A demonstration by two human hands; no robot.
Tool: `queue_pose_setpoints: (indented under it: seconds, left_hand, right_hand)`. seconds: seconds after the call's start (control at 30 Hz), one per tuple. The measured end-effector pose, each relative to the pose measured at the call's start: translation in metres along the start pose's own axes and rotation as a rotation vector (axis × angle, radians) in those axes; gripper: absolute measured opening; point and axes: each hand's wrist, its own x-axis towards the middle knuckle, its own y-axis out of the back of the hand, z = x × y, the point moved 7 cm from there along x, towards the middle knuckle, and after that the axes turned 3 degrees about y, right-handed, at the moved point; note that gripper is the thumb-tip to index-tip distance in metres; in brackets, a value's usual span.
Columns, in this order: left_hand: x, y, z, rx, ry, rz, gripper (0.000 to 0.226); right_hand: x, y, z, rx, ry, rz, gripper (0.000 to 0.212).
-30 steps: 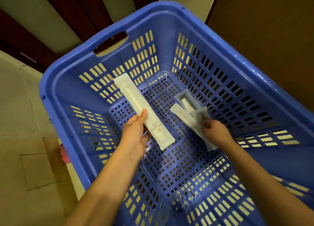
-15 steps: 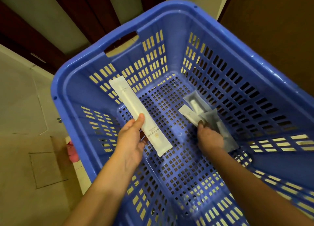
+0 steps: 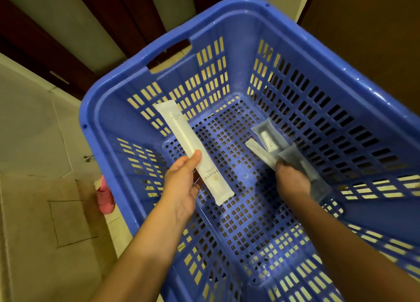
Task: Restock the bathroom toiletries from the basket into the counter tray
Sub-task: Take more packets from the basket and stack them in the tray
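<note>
Forearms: both come in from the bottom edge and reach down inside the basket (image 3: 227, 13), below its rim.
Left hand: the left hand (image 3: 181, 183) holds the long white sachet (image 3: 184, 138) near its printed end. The thumb (image 3: 196, 158) lies on top, and the fingers underneath are mostly hidden.
Right hand: the right hand (image 3: 293, 179) shows its back to the camera, with its fingers curled round a bundle of small packets (image 3: 268, 142). The bundle is a thin white strip, a clear pouch with something small inside, and a greyish pouch that sticks out past the wrist side.
Where the stock is: all of it is in the hands, above the perforated basket bottom. I cannot tell whether any packet tip touches the plastic.
Sachet axis: it runs from near-right to far-left. The short printed end points back toward the person, and the long free end lies toward the basket's far-left wall.
Packet axis: the bundle fans out away from the right fingers toward the far-right wall.
Deciding relation: the sachet's overhang lies ahead of the left hand and close to that wall. Lifting it out probably means raising the far end first or drawing it back, so that it clears the rim.
Nearer hand: both hands sit at about the same depth, and each has its own load.
Counter tray: it is not in view, so the direction of the carry cannot be judged.
Beyond: a tiled floor (image 3: 34, 142) lies to the left, with a pink slipper (image 3: 105, 195) beside the basket. A dark wooden door (image 3: 113, 18) stands behind.
</note>
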Motion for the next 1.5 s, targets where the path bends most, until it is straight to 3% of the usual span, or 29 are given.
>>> queue_pose_setpoints:
  seconds: [0.1,0.33,0.5,0.63,0.97,1.33,1.5]
  left_hand:
    - [0.001,-0.001,0.000,-0.011,0.000,0.004,0.018]
    - [-0.012,-0.006,0.001,0.090,-0.007,-0.048,0.005]
    - [-0.057,-0.015,0.012,0.263,-0.077,-0.161,0.011]
    - [-0.109,-0.023,0.028,0.341,-0.154,-0.285,0.011]
    - [-0.228,-0.022,0.067,0.313,-0.245,-0.416,0.014]
    - [-0.335,-0.036,0.064,0.410,-0.225,-0.686,0.013]
    - [-0.360,-0.043,0.066,0.508,-0.254,-0.735,0.014]
  right_hand:
    - [0.006,-0.003,0.007,0.088,-0.024,-0.026,0.019]
    - [-0.020,0.030,-0.015,1.172,-0.096,-0.227,0.017]
    - [-0.077,0.097,-0.020,1.493,-0.058,-0.229,0.024]
    - [-0.135,0.151,-0.019,1.628,-0.035,-0.159,0.006]
    - [-0.245,0.258,-0.027,1.486,0.054,0.065,0.014]
    - [-0.354,0.282,-0.029,1.751,-0.007,0.203,0.021]
    - [-0.387,0.292,-0.022,1.835,-0.034,0.307,0.004]
